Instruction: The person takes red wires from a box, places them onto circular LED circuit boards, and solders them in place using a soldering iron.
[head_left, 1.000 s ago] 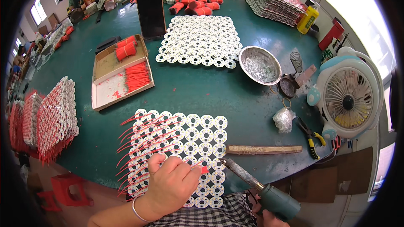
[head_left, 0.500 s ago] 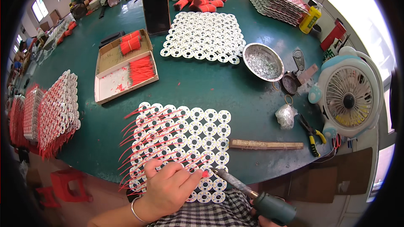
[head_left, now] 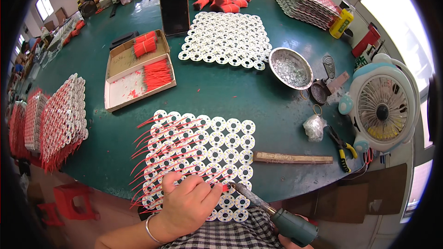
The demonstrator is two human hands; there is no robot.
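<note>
A panel of round white circuit boards lies at the table's near edge, red wires trailing from many discs on its left side. My left hand, with a bangle at the wrist, rests over the lower panel. Its fingers are closed on several short red wires, whose ends poke out past the fingertips. From the lower right comes a soldering iron with a green handle, gripped by my right hand, which is partly hidden beneath it. The iron's tip meets or nearly touches the wire ends above a disc.
Beyond the panel are a cardboard box of red wires, an upright phone, another stack of panels and a metal bowl. To the right lie a wooden strip, pliers and a fan. Wired panels stand left.
The iron's tip and the wire ends in my left hand have come slightly closer together. The whole view has shifted a little; otherwise the table looks the same.
</note>
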